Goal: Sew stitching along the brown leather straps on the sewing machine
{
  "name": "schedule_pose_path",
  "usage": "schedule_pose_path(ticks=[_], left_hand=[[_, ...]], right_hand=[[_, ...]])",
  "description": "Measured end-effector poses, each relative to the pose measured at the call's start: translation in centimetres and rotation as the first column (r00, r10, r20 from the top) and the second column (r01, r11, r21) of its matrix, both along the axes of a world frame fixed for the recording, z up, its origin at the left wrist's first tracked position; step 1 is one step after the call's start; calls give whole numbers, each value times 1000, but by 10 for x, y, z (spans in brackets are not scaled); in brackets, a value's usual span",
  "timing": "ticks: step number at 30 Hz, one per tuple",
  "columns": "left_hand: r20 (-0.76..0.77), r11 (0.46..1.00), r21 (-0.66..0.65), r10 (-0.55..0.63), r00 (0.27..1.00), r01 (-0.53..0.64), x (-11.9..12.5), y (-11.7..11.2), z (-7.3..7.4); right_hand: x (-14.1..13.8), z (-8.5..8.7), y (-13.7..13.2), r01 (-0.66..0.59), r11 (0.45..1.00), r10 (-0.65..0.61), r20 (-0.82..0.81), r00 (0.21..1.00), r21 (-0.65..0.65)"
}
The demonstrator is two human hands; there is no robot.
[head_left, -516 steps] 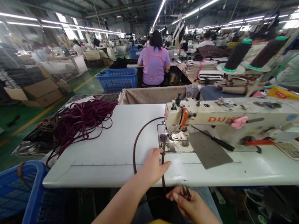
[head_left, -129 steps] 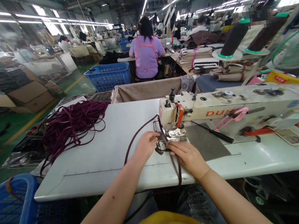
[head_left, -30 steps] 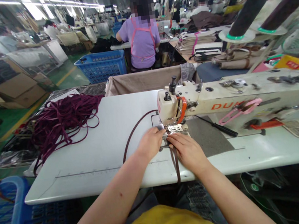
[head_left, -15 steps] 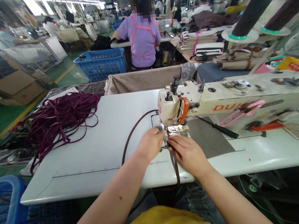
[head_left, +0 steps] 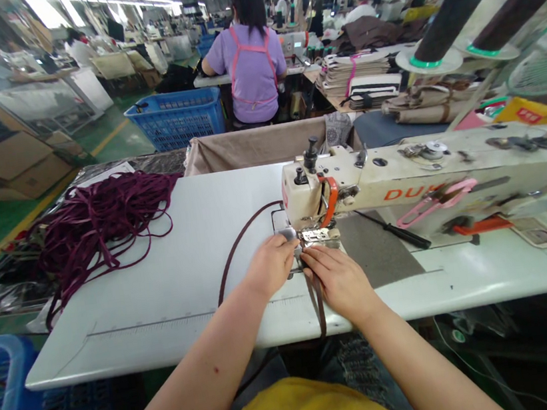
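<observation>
A white sewing machine (head_left: pixel 366 183) with orange lettering stands on a white table (head_left: pixel 194 256). At its presser foot, my left hand (head_left: pixel 272 264) has its fingers bent and pressed together beside the needle plate; what lies under its fingertips is hidden. My right hand (head_left: pixel 340 280) is closed on a narrow brown strap (head_left: pixel 321 313), pressing it at the front of the metal guide (head_left: pixel 318 236). The strap hangs over the table's front edge. Behind the foot, a dark strip (head_left: pixel 232 254) curves out to the left and passes behind my left forearm.
A heap of purple straps (head_left: pixel 109 220) covers the table's left end. A screwdriver (head_left: pixel 406 234) lies on a grey board (head_left: pixel 378 252) under the machine arm, where pink-handled snips (head_left: pixel 437 202) hang. A blue basket (head_left: pixel 8 408) stands at left. Ahead sits a person in purple (head_left: pixel 255 66).
The whole view has shifted slightly left and tilted. Both hands keep their places at the presser foot, and the strap and strip look nearly the same.
</observation>
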State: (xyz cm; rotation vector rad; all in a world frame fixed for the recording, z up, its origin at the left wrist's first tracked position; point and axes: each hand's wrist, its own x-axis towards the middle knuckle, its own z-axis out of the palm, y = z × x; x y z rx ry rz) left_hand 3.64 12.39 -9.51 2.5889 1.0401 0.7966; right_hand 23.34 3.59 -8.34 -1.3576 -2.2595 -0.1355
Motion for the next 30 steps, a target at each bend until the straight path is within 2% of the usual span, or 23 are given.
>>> schedule_pose_path(ticks=[12, 20, 30], left_hand=[[-20, 999, -34, -10, 1000, 9, -1, 0, 0], [46, 999, -30, -26, 999, 27, -1, 0, 2], [39, 999, -24, -35, 999, 36, 0, 1, -3]], right_hand=[[-1, -4, -1, 32, 999, -31, 14, 999, -30], [-2, -1, -2, 49, 997, -49, -6, 999, -55], [-3, 0, -2, 43, 998, -43, -11, 999, -50]])
